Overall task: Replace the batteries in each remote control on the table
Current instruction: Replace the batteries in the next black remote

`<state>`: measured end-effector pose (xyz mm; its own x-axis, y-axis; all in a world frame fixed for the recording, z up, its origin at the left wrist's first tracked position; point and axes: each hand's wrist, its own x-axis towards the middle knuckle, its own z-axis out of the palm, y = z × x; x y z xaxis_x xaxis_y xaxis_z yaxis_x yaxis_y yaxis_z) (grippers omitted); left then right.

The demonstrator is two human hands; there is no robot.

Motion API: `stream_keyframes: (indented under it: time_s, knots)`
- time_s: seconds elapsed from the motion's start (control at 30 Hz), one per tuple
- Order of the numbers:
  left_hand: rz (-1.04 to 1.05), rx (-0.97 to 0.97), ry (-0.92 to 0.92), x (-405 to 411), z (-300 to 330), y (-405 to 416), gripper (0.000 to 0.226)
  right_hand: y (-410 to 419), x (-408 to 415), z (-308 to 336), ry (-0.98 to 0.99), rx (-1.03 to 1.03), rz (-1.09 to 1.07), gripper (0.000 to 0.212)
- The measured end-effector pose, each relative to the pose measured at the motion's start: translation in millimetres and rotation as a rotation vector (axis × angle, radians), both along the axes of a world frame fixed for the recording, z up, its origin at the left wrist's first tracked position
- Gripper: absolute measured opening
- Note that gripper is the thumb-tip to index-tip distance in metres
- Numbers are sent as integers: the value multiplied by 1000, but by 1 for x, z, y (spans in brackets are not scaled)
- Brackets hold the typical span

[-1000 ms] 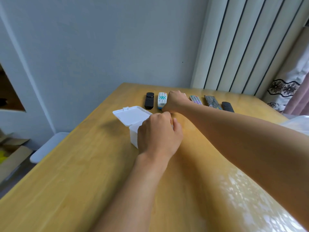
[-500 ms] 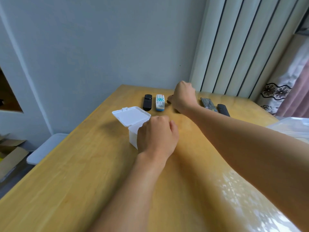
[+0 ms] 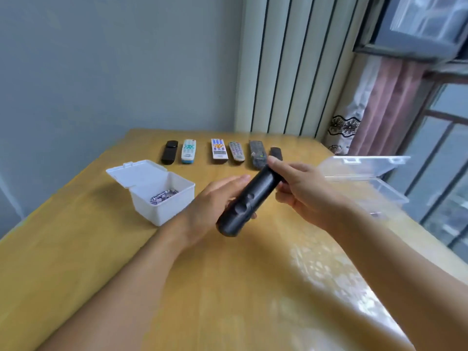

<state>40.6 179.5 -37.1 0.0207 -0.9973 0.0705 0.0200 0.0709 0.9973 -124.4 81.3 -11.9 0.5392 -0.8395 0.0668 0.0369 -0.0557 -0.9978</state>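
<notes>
A wooden table [image 3: 76,262] fills the lower view, its top glossy with window glare toward the right. Behind the table stands a grey-blue wall [image 3: 101,59]. To the right of the wall hang pale vertical-striped panels [image 3: 291,67], then a pink curtain [image 3: 390,107] with a floral-patterned trim, beside a window [image 3: 445,158].

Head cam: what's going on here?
A person holds a black remote over the wooden table with both hands: the right hand grips its far end, the left hand supports it from below. Six more remotes lie in a row at the far edge. An open white box holds batteries; a clear plastic case lies open on the right.
</notes>
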Motion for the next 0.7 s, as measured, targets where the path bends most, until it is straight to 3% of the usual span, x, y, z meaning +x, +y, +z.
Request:
stream_keyframes:
  time_s: [0.1, 0.2, 0.33, 0.57, 0.7]
  knots:
    - [-143, 91, 154, -17, -11, 5, 32, 3, 0, -31, 29, -44, -38, 30]
    - [-41, 126, 142, -23, -24, -2, 29, 6, 5, -50, 108, -164, -134, 22]
    - [32, 120, 61, -24, -34, -8, 27, 4, 7, -63, 151, -264, -76, 45]
    - [172, 67, -169, -33, -40, -5, 20, -3, 0, -62, 71, -244, -10, 41]
    - [176, 27, -152, -35, -39, -6, 18, -10, -1, -61, 107, -316, -56, 42]
